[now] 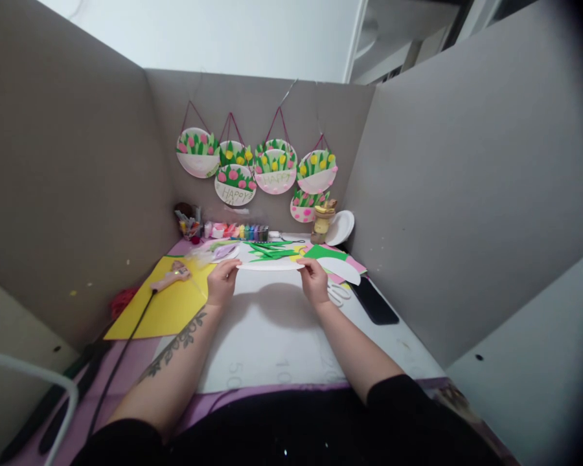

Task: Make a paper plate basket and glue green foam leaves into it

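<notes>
A white paper plate (pixel 270 266) is held up over the white table covering, seen nearly edge-on. My left hand (pixel 223 282) pinches its left end and my right hand (pixel 313 281) pinches its right end. Just behind it lie green paper leaf strips (pixel 272 252). Beside my right hand are a white half-plate piece (pixel 341 269), green paper (pixel 323 251) and white-handled scissors (pixel 339 295). A pink glue gun (pixel 171 276) rests on a yellow sheet (pixel 162 314) to the left of my left hand.
Flower-decorated plates (pixel 275 171) hang on the grey back panel (pixel 165 97). Along its foot stand paint pots (pixel 243 232), a pen holder (pixel 189 223), a jar (pixel 322 223) and white plates (pixel 342 226). A black phone (pixel 375 301) lies right; a black cord (pixel 121 362) runs left.
</notes>
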Action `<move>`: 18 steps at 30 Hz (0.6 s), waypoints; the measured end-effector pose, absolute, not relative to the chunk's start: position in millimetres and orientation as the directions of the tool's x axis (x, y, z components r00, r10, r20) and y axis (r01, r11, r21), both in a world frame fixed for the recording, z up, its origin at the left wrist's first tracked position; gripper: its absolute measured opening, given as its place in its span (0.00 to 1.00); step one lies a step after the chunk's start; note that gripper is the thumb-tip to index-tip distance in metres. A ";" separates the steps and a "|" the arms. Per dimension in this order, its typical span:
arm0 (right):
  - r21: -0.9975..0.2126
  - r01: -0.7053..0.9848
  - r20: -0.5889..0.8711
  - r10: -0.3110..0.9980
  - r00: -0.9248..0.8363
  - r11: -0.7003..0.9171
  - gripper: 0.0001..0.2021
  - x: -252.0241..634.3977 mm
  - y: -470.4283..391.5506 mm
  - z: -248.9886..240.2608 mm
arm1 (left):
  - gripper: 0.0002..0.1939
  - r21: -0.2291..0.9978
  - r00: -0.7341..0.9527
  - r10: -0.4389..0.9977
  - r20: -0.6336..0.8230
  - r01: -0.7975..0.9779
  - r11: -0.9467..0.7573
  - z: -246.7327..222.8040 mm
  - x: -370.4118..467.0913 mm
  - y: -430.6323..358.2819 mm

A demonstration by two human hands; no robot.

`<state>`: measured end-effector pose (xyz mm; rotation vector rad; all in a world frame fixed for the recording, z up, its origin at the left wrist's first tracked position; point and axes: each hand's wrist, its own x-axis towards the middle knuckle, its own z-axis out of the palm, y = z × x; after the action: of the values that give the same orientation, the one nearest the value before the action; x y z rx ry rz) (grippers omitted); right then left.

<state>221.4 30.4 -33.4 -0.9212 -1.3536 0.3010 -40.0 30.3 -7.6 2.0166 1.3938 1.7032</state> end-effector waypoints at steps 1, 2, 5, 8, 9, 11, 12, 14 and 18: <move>-0.710 0.317 0.701 0.673 0.236 0.628 0.09 221.7 30.0 -33.2 | 0.11 0.630 -0.080 0.707 0.703 0.532 -0.566 -8.1 -40.6 30.6; -0.710 0.321 0.701 0.675 0.231 0.627 0.09 221.9 29.7 -33.1 | 0.12 0.625 -0.080 0.698 0.711 0.528 -0.575 -8.5 -41.0 31.0; -0.708 0.317 0.703 0.675 0.224 0.631 0.09 221.4 28.8 -32.7 | 0.12 0.630 -0.085 0.707 0.702 0.536 -0.562 -8.9 -41.5 31.8; -0.721 0.294 0.691 0.684 0.234 0.627 0.09 220.2 27.5 -31.6 | 0.12 0.645 -0.088 0.723 0.686 0.534 -0.547 -7.0 -40.5 31.1; -0.729 0.287 0.682 0.692 0.236 0.621 0.09 219.7 27.0 -31.0 | 0.12 0.652 -0.088 0.730 0.677 0.532 -0.541 -5.9 -39.9 30.5; -0.748 0.281 0.661 0.713 0.233 0.601 0.09 219.0 26.5 -29.9 | 0.11 0.675 -0.097 0.755 0.648 0.531 -0.511 -4.0 -38.4 29.3; -0.759 0.284 0.648 0.726 0.232 0.586 0.10 218.7 26.7 -29.7 | 0.11 0.693 -0.104 0.775 0.624 0.531 -0.487 -3.5 -37.3 28.8; -0.790 0.282 0.607 0.759 0.238 0.544 0.09 217.9 28.8 -30.1 | 0.10 0.749 -0.116 0.822 0.558 0.497 -0.439 -3.7 -34.5 28.6; -0.897 0.119 0.442 0.864 0.241 0.426 0.10 215.7 37.3 -35.2 | 0.12 0.938 -0.055 0.950 0.308 0.183 -0.293 -8.3 -26.4 30.2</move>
<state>215.7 37.3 -35.2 -1.0273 -1.2385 0.6563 -26.4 30.2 -8.3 1.5293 1.2409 1.4120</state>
